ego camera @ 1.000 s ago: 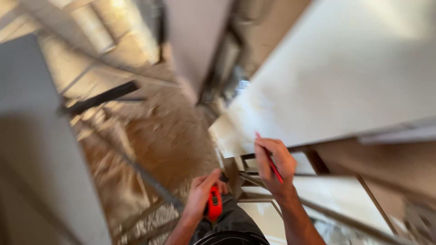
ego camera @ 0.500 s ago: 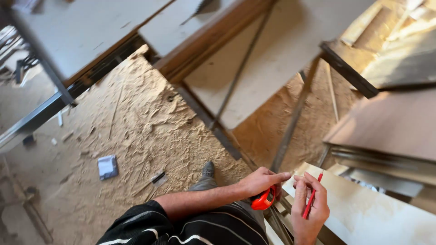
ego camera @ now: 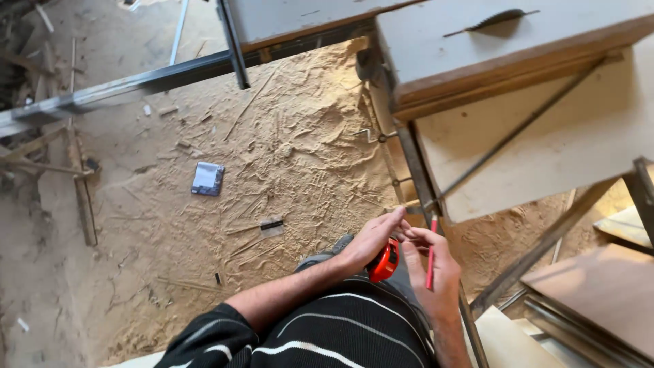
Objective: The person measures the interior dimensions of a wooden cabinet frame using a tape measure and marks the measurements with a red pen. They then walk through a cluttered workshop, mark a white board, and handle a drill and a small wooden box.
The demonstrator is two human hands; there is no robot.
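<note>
Sawdust (ego camera: 293, 157) lies thick and rutted over the floor, with thin offcut strips scattered through it and a small blue-and-white packet (ego camera: 208, 178) lying flat to the left, so footing looks soft and a shoe could slide or catch on a strip while both hands are busy at waist height. The left hand (ego camera: 371, 240) is closed around a tape measure (ego camera: 383, 260), a small orange-red case with a dark edge, its fingers curled over the top and reaching across to meet the right hand (ego camera: 436, 276); I judge the case could slip out here, since it is pinched between the two hands rather than seated deep in the palm, and it would drop into the sawdust by the shoe. The right hand holds a pencil (ego camera: 431, 253), red and slim, upright between loosely curled fingers with its tip pointing up; held so lightly, it could be knocked loose by the left fingers working beside it. Ahead stands a saw surface (ego camera: 545, 31) with the blade (ego camera: 496, 19) showing above the top, teeth exposed, well apart from both hands now but a hazard if anyone leans in. Whether any tape is drawn out of the case I cannot tell. A metal frame (ego camera: 422, 184) runs just beside the hands.
</note>
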